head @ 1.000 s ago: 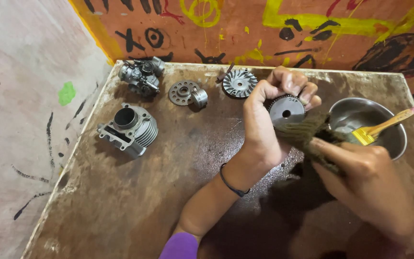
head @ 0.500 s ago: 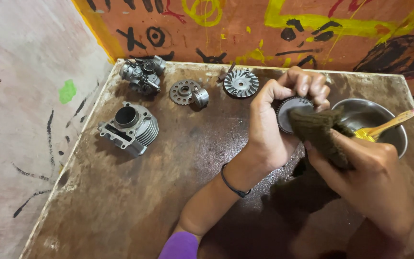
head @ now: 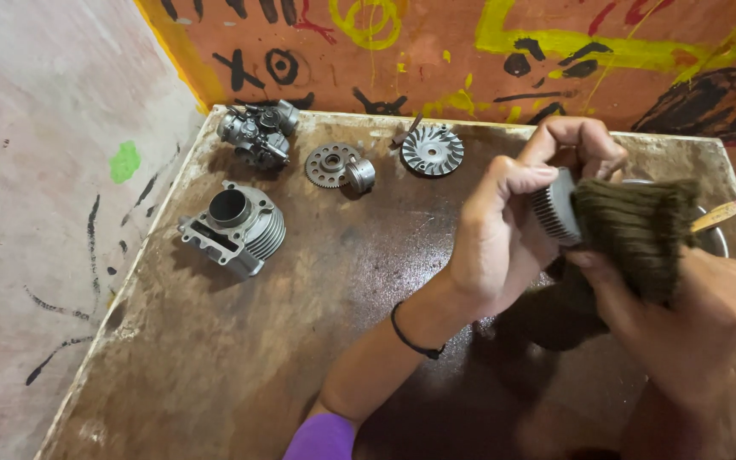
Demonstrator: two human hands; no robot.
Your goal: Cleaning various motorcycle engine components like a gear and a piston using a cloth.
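Gripping a ribbed round metal part (head: 553, 204) between thumb and curled fingers, the left hand (head: 513, 230) holds it above the table's right half, and the part now stands edge-on to the camera, where a second ago its flat face showed. Pressed against that part's right side is a dark green cloth (head: 636, 232), bunched in the closed right hand (head: 692, 315); a second ago the cloth sat lower, beside the part, and it now covers much of it. Behind the cloth, a metal bowl (head: 715, 241) is nearly hidden, with only a sliver of rim and the yellow brush handle (head: 721, 215) showing, whereas earlier its whole mouth was in view. Farther left on the stained brown table (head: 240, 358), the finned cylinder (head: 236, 226), carburettor (head: 257, 134), toothed gear (head: 338, 164) and vaned disc (head: 432, 151) lie where they lay before
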